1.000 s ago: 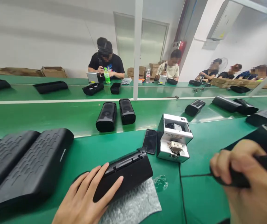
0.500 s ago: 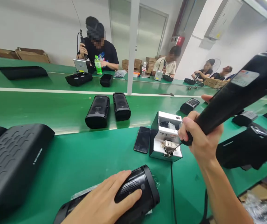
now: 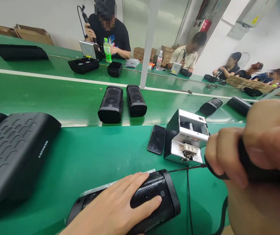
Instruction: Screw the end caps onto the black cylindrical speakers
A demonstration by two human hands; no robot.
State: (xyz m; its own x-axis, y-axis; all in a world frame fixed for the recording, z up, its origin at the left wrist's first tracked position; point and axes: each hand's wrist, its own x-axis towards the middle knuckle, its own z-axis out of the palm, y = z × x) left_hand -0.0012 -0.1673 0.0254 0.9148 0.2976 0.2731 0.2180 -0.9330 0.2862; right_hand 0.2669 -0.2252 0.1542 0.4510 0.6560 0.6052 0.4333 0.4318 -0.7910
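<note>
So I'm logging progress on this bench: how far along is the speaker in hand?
Done: two speakers stand out on the belt. In hand: the left hand pins a black speaker on its side, and the right hand grips a screwdriver, its tip beside the screw feeder. Left: the tip is not yet on the speaker.

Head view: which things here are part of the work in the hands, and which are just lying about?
In hand:
- left hand resting on the speaker
- right hand gripping the screwdriver, bit towards the speaker
- screw feeder close by

Lying about:
- phone
- two speakers on the belt
- grilles
- bottle
</note>
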